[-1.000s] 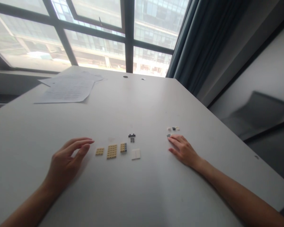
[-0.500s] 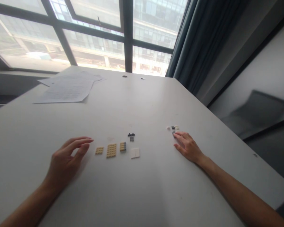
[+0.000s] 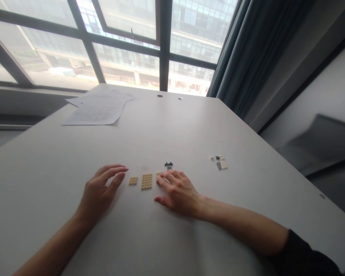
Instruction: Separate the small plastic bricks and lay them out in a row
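My left hand (image 3: pixel 103 189) rests on the table with thumb and fingers apart and nothing between them. Just right of its fingertips lies a small tan plate (image 3: pixel 133 181), then a larger tan studded plate (image 3: pixel 146 181). My right hand (image 3: pixel 179 193) reaches over the tan-and-grey brick piece (image 3: pixel 158 177), fingertips at its right side and thumb spread away below. It covers most of that piece and the spot where white tiles lay. Beyond its knuckles sit a black studded piece (image 3: pixel 168 164) and a small grey piece (image 3: pixel 169 168), the latter partly hidden.
On the right, a group holds a small white piece (image 3: pixel 212 158), a black piece (image 3: pixel 217 157), a grey plate (image 3: pixel 219 165) and a cream plate (image 3: pixel 224 164). Paper sheets (image 3: pixel 97 111) lie at the back left of the white table (image 3: pixel 161 134). A window and dark curtain (image 3: pixel 241 50) stand behind.
My right hand has moved left from the small pieces on the right to the tan-and-grey brick piece. My left hand keeps its pose beside the small tan plate. The view has shifted slightly.
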Demonstrator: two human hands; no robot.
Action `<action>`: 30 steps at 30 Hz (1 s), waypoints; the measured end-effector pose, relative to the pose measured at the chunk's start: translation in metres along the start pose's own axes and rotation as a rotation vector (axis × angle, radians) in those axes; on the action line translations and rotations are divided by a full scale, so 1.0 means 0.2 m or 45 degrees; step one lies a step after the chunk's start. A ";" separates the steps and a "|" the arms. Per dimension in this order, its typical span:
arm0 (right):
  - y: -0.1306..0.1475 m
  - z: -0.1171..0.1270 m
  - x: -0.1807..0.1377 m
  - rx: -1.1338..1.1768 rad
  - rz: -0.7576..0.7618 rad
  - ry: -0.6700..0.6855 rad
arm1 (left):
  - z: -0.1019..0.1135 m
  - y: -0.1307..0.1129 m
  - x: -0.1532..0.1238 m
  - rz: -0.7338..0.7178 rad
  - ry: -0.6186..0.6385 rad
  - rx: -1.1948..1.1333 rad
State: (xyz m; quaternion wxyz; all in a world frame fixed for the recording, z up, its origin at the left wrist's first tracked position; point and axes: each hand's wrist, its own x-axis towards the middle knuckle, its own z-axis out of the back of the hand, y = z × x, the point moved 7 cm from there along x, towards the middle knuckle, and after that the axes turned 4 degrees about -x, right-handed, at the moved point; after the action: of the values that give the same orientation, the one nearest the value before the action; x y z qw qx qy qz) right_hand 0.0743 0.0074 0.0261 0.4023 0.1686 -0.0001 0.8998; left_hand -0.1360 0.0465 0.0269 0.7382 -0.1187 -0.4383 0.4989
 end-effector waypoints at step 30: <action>-0.69 0.21 -0.59 -0.216 -0.397 -0.149 | 0.01 0.00 0.01 -0.042 -0.014 0.099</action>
State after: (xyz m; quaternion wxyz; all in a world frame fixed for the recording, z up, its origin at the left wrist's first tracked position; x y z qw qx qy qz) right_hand 0.2602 0.0084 0.0115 0.5490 0.1843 -0.0732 0.8120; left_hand -0.1371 0.0466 0.0290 0.7479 -0.0800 -0.4245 0.5041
